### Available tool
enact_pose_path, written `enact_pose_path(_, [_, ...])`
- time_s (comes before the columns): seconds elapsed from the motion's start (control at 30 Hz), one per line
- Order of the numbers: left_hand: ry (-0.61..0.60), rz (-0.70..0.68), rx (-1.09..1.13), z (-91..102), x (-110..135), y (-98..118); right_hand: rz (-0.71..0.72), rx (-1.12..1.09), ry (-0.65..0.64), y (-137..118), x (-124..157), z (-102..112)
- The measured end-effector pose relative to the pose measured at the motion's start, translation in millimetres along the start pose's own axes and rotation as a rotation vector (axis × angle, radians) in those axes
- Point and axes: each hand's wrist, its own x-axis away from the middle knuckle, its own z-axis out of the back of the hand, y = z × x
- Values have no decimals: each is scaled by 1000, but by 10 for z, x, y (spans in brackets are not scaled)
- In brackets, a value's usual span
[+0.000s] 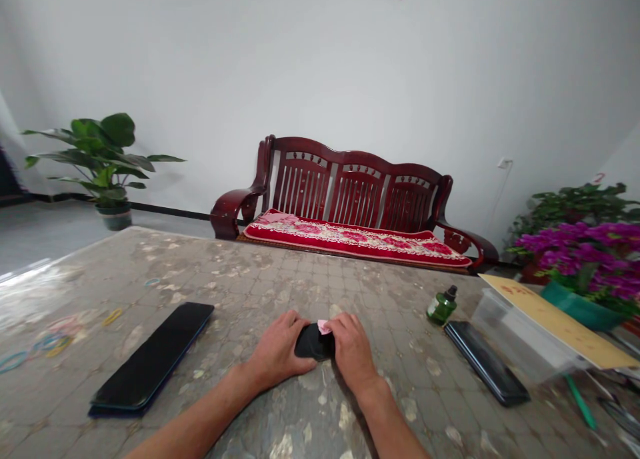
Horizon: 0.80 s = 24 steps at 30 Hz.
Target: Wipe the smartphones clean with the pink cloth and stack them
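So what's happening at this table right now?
A person has both hands together on a small black object resting on the patterned table. The left hand grips one end and the right hand the other, where a small pink piece shows. A dark tablet lies to the left near coloured rubber bands. A dark phone and a green bottle are to the right.

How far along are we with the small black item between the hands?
Nothing finished shows yet. In hand: left hand and right hand both hold the small black item on the table, a pink piece at its top edge. Left untouched: coloured rubber bands scattered at the left, the capped green bottle and dark phone at the right.
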Motion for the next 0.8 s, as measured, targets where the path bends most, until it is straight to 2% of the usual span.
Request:
enact_pose_path(0.13, [2, 9, 0, -20, -2, -11, -139, 19, 63, 188, 5, 45])
enact_pose_path(0.2, [8, 9, -2, -27, -3, -11, -152, 14, 74, 208, 11, 47])
enact_pose_path(0.4, [13, 22, -2, -25, 1, 18, 79, -59, -23, -145, 21, -18])
enact_pose_path(0.47, [20, 27, 0, -27, 5, 25, 92, -65, -37, -178, 18, -21])
enact_pose_path(0.67, [13, 40, -33, -22, -9, 53, -129, 42, 56, 169, 16, 33])
enact_pose_path(0.8, [3, 57, -53, -18, -15, 73, -167, 100, 80, 292, 32, 35])
